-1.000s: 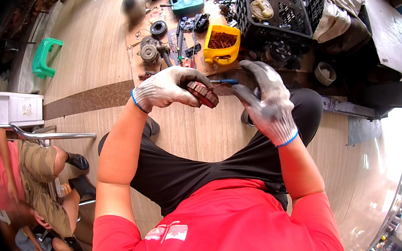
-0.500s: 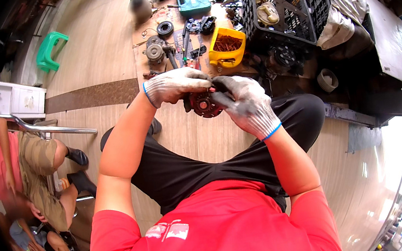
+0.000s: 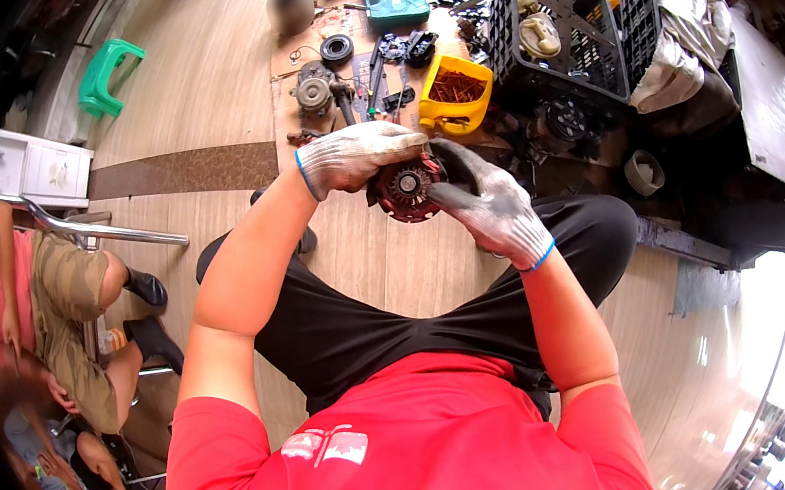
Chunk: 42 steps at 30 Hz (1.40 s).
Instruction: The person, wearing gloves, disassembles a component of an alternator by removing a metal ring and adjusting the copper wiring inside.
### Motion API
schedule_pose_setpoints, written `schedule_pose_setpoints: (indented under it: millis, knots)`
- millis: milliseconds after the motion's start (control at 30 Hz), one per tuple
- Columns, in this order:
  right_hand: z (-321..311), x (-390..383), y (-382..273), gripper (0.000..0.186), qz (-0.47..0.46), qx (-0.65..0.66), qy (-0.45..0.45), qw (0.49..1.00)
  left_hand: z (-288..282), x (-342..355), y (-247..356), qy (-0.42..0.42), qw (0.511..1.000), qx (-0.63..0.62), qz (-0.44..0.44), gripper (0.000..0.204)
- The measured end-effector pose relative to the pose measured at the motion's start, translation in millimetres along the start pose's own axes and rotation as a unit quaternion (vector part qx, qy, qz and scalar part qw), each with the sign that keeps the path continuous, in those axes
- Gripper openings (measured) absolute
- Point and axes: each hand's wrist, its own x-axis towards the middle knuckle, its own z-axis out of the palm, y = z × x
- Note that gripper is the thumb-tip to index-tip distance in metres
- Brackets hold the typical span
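Note:
Between my knees, both hands hold a round red motor part (image 3: pixel 409 204) with slots around its rim and a bright metal hub in the middle. My left hand (image 3: pixel 357 156), in a white knit glove with a blue cuff, is closed over its upper left edge. On the other side my right hand (image 3: pixel 495 205), in a matching glove stained dark at the fingers, grips its right edge with thumb and fingers apart around it. The part's underside and several fingertips are hidden.
Ahead on cardboard lie a yellow container (image 3: pixel 455 95) of reddish-brown pieces, a teal case (image 3: pixel 395 0), a black ring (image 3: pixel 336 50) and a grey motor (image 3: pixel 313 96). A black crate (image 3: pixel 563 38) stands to the right. Seated people and a green stool (image 3: pixel 108 79) are at left.
The red motor part has tilted, so its slotted face and metal hub show more plainly. My right hand's thumb and fingers have spread wider around it. The whole view has shifted slightly.

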Motion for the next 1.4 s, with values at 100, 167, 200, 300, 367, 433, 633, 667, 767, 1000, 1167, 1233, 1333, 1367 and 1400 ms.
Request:
schedule_pose_setpoints:
  millis: [100,167,200,300,367,433,633,667,767,1000,1167,1233,1333,1367,1400]
  knots:
    - [1,10,8,0.053,-0.037,0.08,-0.021,0.996,-2,9,-10,-0.002,0.999,-0.048,0.02,0.05]
    - [9,16,9,0.048,0.053,0.239,-0.02,0.969,-2,15,-16,0.016,0.992,-0.128,0.005,0.06]
    - [13,17,16,0.044,0.036,0.268,-0.009,0.963,-4,17,-18,0.009,0.991,-0.131,0.009,0.077]
    - [14,17,4,0.042,0.079,0.311,0.003,0.947,-11,18,-24,0.05,0.978,-0.197,-0.035,0.086]
    - [13,20,10,0.04,0.125,0.411,-0.013,0.903,-12,15,-16,0.043,0.976,-0.209,-0.034,0.095]
    - [11,25,16,0.039,0.151,0.484,-0.026,0.861,-12,4,-2,0.026,0.977,-0.207,-0.039,0.099]
    - [-1,45,8,0.035,0.173,0.505,-0.001,0.846,-5,3,-17,0.184,0.95,-0.251,-0.01,0.079]
    - [1,50,7,0.034,0.176,0.512,0.001,0.841,3,6,-28,0.164,0.925,-0.342,0.019,0.067]
    - [12,68,22,0.034,0.179,0.425,0.003,0.887,33,22,-49,0.25,0.869,-0.413,0.109,0.057]
    - [11,88,24,0.037,0.178,0.464,-0.1,0.862,9,17,-54,0.267,0.856,-0.437,0.07,0.074]
    - [13,88,40,0.039,0.175,0.462,-0.146,0.857,5,14,-67,0.253,0.875,-0.407,0.065,0.078]
    - [15,83,39,0.039,0.181,0.475,-0.133,0.851,5,11,-67,0.257,0.885,-0.385,0.05,0.081]
    - [17,76,44,0.039,0.185,0.469,-0.117,0.856,9,3,-58,0.25,0.905,-0.344,0.034,0.081]
    - [17,76,48,0.041,0.19,0.472,-0.122,0.852,9,1,-56,0.243,0.91,-0.334,0.028,0.08]
    - [17,75,52,0.043,0.196,0.476,-0.127,0.848,6,0,-53,0.208,0.93,-0.304,0.013,0.094]
